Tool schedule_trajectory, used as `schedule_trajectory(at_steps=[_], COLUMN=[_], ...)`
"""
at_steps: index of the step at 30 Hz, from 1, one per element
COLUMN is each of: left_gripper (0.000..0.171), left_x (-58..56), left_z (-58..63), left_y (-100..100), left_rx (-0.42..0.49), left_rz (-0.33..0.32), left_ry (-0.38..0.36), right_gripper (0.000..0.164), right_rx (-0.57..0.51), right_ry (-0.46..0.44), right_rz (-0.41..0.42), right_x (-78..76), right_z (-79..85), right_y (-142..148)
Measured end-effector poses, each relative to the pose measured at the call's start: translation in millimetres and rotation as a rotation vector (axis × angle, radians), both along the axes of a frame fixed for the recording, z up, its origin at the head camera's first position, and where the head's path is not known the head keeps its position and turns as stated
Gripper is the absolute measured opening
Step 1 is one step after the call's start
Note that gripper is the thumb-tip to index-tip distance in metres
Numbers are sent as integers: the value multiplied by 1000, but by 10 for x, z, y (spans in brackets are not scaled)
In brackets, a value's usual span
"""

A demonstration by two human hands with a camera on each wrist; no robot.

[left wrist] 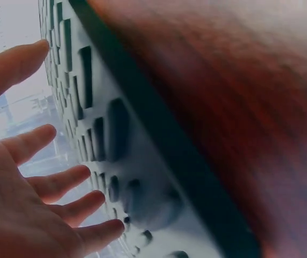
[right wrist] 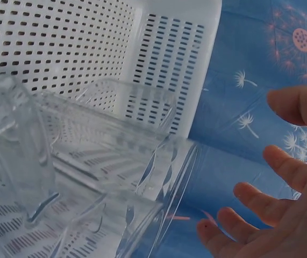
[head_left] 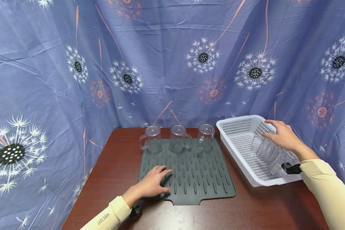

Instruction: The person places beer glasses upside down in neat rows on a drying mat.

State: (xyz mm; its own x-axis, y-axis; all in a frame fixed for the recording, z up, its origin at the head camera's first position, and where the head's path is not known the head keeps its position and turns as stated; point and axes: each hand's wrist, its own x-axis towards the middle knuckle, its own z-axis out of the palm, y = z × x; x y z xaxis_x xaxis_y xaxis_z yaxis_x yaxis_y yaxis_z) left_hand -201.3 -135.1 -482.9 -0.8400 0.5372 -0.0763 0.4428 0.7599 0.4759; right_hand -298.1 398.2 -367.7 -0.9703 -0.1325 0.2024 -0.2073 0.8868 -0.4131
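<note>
My left hand (head_left: 153, 182) hovers low over the front left of a dark grey ridged drying mat (head_left: 189, 179), fingers spread and holding nothing. At the mat's back edge stand three upside-down clear glass mugs: a left mug (head_left: 153, 140), a middle mug (head_left: 177, 140) and a right mug (head_left: 205, 139). My right hand (head_left: 284, 138) reaches over the right side of a white perforated basket (head_left: 236, 156). Below its parted fingers, clear glass mugs (head_left: 266, 152) lie on their sides. In the right wrist view the fingertips are apart from the nearest mug (right wrist: 110, 156).
A reddish-brown wooden table (head_left: 112, 159) carries the mat and basket. Behind and to both sides hangs a blue curtain (head_left: 166, 70) with dandelion prints, close to the table's back edge. The basket's raised rim stands between the mat and the mugs lying inside.
</note>
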Motion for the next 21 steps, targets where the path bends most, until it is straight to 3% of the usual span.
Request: schedule_trajectory(at_steps=[8, 21], left_gripper=[75, 76], left_x=[19, 28], left_z=[-80, -103], left_y=[-70, -93], left_rx=[-63, -71], left_rz=[4, 1], left_ry=[24, 24], right_gripper=[61, 70], right_rx=[36, 86], right_ry=[5, -99], right_rz=[18, -23], right_x=[-48, -92], right_z=[-50, -81], right_y=[89, 182])
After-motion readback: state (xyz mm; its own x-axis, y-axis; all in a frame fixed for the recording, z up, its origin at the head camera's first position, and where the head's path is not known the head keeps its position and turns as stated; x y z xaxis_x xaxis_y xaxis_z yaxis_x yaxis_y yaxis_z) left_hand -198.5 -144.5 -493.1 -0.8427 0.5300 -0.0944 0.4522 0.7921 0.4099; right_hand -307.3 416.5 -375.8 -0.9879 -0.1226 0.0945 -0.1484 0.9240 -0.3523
